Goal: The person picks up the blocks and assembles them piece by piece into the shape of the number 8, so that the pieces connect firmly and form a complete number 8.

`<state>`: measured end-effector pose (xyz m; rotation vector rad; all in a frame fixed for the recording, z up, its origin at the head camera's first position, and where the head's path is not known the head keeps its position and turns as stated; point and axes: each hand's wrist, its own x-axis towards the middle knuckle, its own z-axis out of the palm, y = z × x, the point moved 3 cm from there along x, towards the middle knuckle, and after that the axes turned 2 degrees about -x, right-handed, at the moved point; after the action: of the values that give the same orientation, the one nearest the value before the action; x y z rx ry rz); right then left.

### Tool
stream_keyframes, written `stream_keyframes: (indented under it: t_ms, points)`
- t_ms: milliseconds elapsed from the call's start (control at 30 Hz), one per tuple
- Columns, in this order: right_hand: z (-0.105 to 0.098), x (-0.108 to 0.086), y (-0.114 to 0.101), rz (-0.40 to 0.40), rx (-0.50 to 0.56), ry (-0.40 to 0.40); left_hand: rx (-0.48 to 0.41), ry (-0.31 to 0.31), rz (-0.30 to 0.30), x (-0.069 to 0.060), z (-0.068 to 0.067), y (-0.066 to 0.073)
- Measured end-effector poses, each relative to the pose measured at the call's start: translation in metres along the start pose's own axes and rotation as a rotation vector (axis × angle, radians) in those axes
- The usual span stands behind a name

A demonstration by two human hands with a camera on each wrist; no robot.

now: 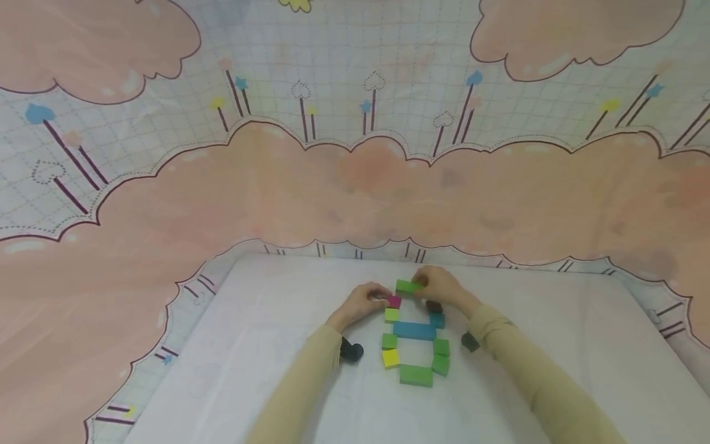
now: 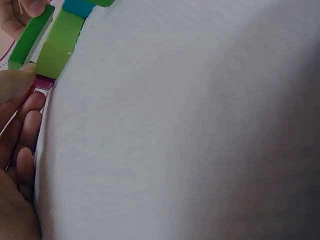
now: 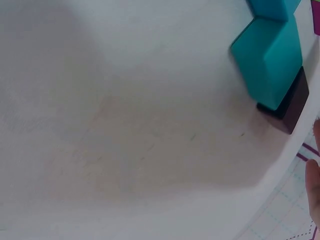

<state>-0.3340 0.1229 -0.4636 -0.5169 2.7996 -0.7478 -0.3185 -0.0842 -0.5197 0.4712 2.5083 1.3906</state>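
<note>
My left hand [image 1: 362,303] pinches a small magenta block [image 1: 394,301] at the upper left of a block outline on the table. In the left wrist view, the thumb and fingers meet at this magenta block [image 2: 44,83], beside a light green block [image 2: 55,55]. At the outline's far end, my right hand [image 1: 442,287] grips the right end of a long green block [image 1: 407,286]. Below that hand sit a dark brown block [image 1: 434,306] and a teal block [image 1: 437,320]. The right wrist view shows both close up, with only fingertips [image 3: 313,185] of the hand at its edge.
A long blue block [image 1: 414,330] crosses the outline's middle. Nearer lie small green blocks [image 1: 441,347], a yellow block [image 1: 391,358] and a long green front block [image 1: 416,375]. Dark objects [image 1: 470,341] show by both cuffs. A patterned cloth [image 1: 355,191] rises behind the white table [image 1: 249,345].
</note>
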Motion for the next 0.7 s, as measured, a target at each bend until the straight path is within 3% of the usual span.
stream_keyframes:
  t_ms: [400,700]
  points:
    - [0.002,-0.003,0.008,0.006,-0.002,-0.034,-0.01,0.003,-0.021,-0.001,0.0,0.0]
    - [0.003,-0.004,0.012,0.028,0.009,-0.043,-0.011,-0.001,-0.001,-0.001,0.0,0.001]
